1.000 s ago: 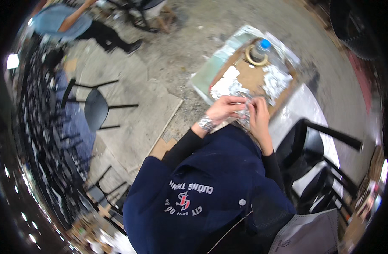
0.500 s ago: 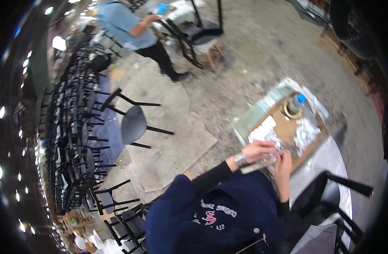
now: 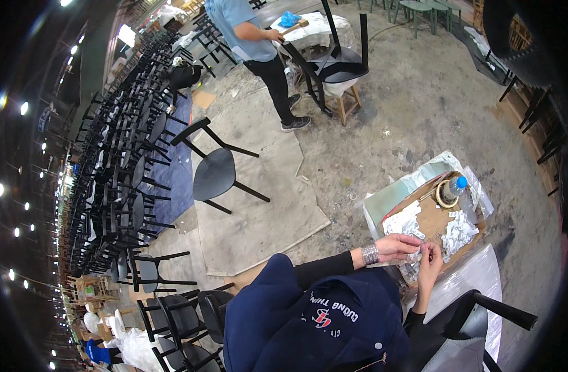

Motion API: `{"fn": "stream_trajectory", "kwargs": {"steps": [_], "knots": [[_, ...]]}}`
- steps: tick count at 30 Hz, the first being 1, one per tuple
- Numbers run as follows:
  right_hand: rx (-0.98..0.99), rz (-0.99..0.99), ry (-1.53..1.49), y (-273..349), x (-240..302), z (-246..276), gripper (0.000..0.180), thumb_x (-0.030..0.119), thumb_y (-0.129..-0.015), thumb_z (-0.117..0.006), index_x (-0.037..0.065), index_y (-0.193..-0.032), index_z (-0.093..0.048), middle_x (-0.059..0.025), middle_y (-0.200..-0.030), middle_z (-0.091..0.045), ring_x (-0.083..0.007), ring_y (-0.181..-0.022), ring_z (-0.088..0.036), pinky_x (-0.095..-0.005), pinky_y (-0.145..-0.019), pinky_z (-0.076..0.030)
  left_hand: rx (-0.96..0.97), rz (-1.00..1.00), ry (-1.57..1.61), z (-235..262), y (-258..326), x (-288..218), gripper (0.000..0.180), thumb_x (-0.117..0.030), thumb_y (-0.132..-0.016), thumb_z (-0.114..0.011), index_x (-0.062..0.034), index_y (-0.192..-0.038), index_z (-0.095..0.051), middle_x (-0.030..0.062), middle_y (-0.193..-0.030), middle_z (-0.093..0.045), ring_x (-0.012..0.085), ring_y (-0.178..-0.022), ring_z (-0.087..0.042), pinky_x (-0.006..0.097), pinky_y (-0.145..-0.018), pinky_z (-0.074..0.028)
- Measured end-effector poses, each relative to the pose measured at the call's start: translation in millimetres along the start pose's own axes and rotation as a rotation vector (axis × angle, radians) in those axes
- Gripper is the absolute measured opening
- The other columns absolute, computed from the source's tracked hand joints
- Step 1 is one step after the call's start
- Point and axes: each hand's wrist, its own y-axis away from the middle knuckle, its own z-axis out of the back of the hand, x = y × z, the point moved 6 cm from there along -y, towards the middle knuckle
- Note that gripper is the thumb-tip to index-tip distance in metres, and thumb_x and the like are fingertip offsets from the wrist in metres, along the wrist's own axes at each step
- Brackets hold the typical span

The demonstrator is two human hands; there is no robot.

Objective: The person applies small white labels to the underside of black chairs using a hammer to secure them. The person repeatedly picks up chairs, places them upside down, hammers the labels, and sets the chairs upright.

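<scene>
Head view: at the far left, black chairs (image 3: 119, 180) stand in dense rows, with a blue floor sheet (image 3: 173, 212) along their right side. Next, a single black chair (image 3: 214, 175) is positioned on a pale floor sheet (image 3: 253, 239). Beyond it, a co-worker (image 3: 241, 23) in a light blue shirt stands beside an upturned chair (image 3: 344, 72), which rests legs up on a low wooden stool (image 3: 349, 106).

The left hand (image 3: 395, 247), with a silver-coloured band (image 3: 370, 253) at the wrist, pinches a small pale piece (image 3: 418, 252). The piece is located between both hands, above the near part of a cardboard tray (image 3: 428, 212); its exact shape is too small to tell. The right hand (image 3: 429, 266) pinches the same piece from the right.

Inside the tray, from left: white scraps (image 3: 403, 221); a tape roll (image 3: 441, 199); a blue-capped bottle (image 3: 454, 188), possibly standing within the roll; a second white pile (image 3: 460, 232). At the far right, a black chair frame (image 3: 506, 310) overlaps shiny plastic sheeting (image 3: 484, 270)
</scene>
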Motion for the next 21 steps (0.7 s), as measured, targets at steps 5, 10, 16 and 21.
{"fn": "stream_trajectory", "kwargs": {"steps": [5, 10, 16, 21], "knots": [[-0.044, 0.083, -0.015, 9.2, -2.0, -1.4, 0.008, 0.006, -0.091, -0.054, -0.001, -0.089, -0.054, -0.0027, -0.081, -0.050, -0.0082, -0.070, -0.045, -0.0231, -0.061, -0.038, -0.015, -0.048, 0.076, -5.4, 0.5, 4.6, 0.036, -0.003, -0.084, -0.065, -0.0055, -0.119, -0.056, 0.0022, -0.111, -0.060, 0.0114, -0.096, -0.061, 0.027, -0.080, -0.051], [-0.097, 0.064, -0.037, 16.4, 10.7, -4.0, 0.007, 0.006, -0.091, -0.053, 0.000, -0.094, -0.054, -0.0035, -0.087, -0.051, -0.0093, -0.076, -0.048, -0.0229, -0.063, -0.040, 0.012, -0.033, 0.071, -11.1, -5.8, -1.4, 0.039, -0.001, -0.084, -0.065, -0.0026, -0.121, -0.053, 0.0051, -0.111, -0.061, 0.0128, -0.096, -0.061, 0.026, -0.080, -0.052], [-0.119, 0.118, 0.018, 18.8, 6.7, 5.9, 0.008, 0.007, -0.089, -0.057, 0.000, -0.090, -0.054, -0.0022, -0.088, -0.051, -0.0099, -0.076, -0.049, -0.0234, -0.064, -0.040, 0.093, 0.022, -0.151, -12.1, -10.5, -8.2, 0.037, -0.004, -0.083, -0.067, -0.0050, -0.119, -0.058, 0.0023, -0.103, -0.065, 0.0073, -0.083, -0.061, 0.023, -0.072, -0.052], [-0.050, 0.062, -0.008, 24.9, -10.2, 9.9, 0.009, 0.008, -0.089, -0.057, -0.001, -0.088, -0.054, -0.0034, -0.086, -0.051, -0.0106, -0.075, -0.048, -0.0234, -0.064, -0.040, 0.129, 0.072, -0.209, -12.0, -7.7, -2.0, 0.036, -0.001, -0.083, -0.066, -0.0023, -0.118, -0.058, 0.0010, -0.101, -0.064, 0.0045, -0.077, -0.057, 0.021, -0.063, -0.048]]}}
